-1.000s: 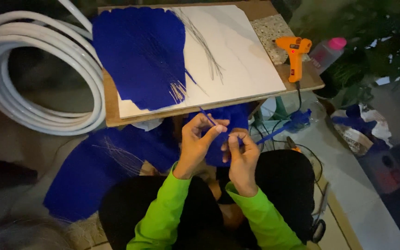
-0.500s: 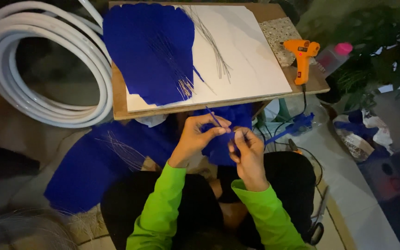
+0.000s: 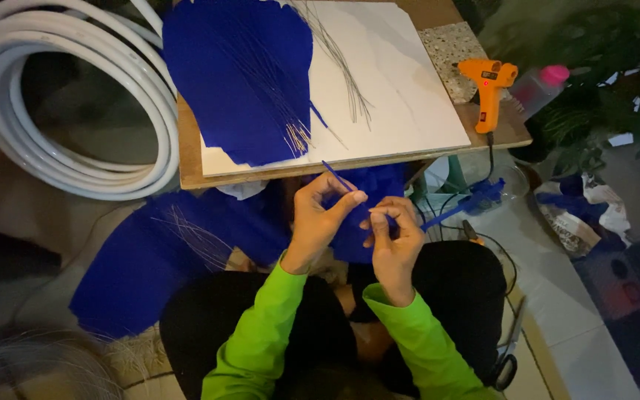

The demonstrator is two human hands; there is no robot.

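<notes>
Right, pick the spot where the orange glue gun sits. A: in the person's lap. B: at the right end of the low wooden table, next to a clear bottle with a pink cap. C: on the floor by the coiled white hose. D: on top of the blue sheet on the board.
B: the orange glue gun sits at the right end of the wooden table, beside the pink-capped bottle.

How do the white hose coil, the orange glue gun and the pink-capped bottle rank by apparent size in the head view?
1. white hose coil, by far the largest.
2. orange glue gun.
3. pink-capped bottle, partly hidden in shadow, so its rank against the gun is unsure.
</notes>
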